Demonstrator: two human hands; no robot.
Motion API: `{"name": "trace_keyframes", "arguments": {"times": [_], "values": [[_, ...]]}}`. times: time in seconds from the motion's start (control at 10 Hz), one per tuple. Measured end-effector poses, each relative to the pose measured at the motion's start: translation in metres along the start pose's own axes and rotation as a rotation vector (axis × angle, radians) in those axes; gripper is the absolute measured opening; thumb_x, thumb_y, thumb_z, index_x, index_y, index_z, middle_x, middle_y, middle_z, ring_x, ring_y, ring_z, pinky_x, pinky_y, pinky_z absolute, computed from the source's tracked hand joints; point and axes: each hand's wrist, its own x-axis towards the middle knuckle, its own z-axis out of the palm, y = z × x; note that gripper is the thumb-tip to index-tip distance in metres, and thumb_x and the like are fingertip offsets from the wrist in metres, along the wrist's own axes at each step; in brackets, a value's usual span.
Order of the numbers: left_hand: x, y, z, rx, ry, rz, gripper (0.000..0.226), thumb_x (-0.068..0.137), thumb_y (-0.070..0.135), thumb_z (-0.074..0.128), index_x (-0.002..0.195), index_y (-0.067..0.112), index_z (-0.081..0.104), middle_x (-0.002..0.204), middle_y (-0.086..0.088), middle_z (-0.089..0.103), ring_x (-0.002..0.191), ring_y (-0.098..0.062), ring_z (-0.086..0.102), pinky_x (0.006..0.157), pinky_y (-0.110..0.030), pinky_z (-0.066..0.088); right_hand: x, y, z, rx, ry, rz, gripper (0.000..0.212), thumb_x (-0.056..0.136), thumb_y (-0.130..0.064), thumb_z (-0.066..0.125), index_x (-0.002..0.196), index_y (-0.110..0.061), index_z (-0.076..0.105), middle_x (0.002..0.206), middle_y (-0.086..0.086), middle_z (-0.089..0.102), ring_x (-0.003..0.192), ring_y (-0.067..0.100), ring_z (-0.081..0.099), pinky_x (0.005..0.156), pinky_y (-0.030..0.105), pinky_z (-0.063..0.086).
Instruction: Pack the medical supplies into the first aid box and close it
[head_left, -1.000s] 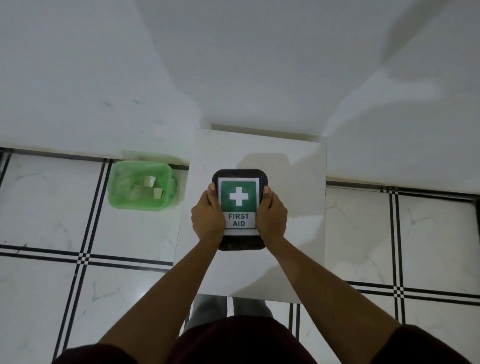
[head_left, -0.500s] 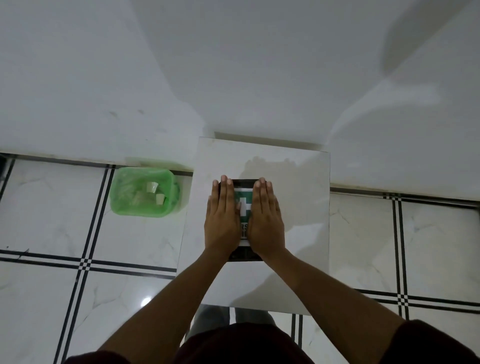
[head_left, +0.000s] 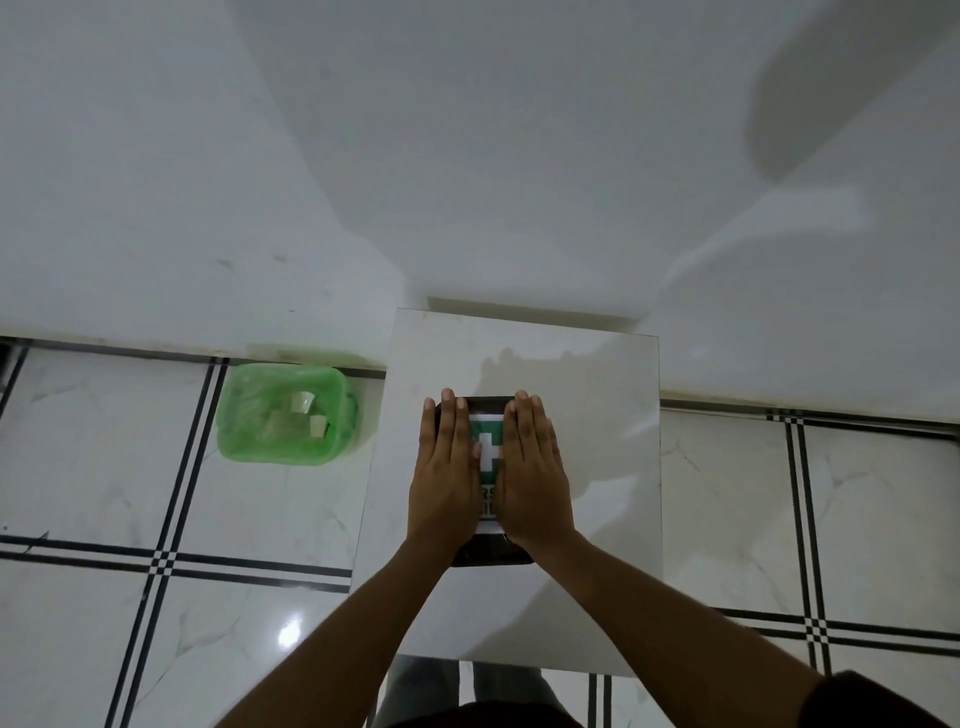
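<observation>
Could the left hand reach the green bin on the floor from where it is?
Probably yes, with a stretch. The left hand lies flat on the first aid box, and the green bin sits on that same side, beside the table, with nothing between them.

Single head-worn view, looking steeply down, close over small table (head_left: 597, 597), tiled floor (head_left: 104, 467) around
</observation>
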Motion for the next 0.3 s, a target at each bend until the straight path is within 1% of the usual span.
{"name": "trace_keyframes", "arguments": {"times": [0.1,0.2,0.3], "values": [[0.003,0.001,-0.002,-0.029,-0.003,-0.025,0.08,0.089,0.059,-0.008,0.149,0.008,0.004,0.159,-0.006,-0.002,0.146,-0.023,-0.012,0.12,-0.039,0.004,0.003,-0.003,-0.006,0.009,-0.026,0.022,0.071,0.093,-0.042,0.047,0.144,0.002,0.024,0.154,0.02,0.025,0.145,0.031,0.015,0.118,0.044,0.018],[-0.004,-0.004,0.0,-0.061,-0.002,-0.041,0.065,0.096,0.049,0.007,0.15,0.012,0.005,0.158,0.001,-0.006,0.145,-0.016,-0.014,0.121,-0.043,0.006,-0.001,-0.002,-0.008,0.004,-0.036,0.022,0.065,0.095,-0.036,0.044,0.145,-0.001,0.022,0.155,0.018,0.023,0.145,0.029,0.012,0.119,0.045,0.017],[-0.007,-0.004,-0.01,-0.122,0.023,-0.085,0.058,0.098,0.039,0.017,0.15,0.015,0.008,0.159,-0.001,-0.001,0.145,-0.011,-0.01,0.121,-0.044,0.007,-0.002,-0.005,-0.021,0.071,-0.027,0.08,0.059,0.097,-0.035,0.03,0.146,-0.003,0.023,0.156,0.016,0.023,0.146,0.028,0.012,0.12,0.045,0.009]]}}
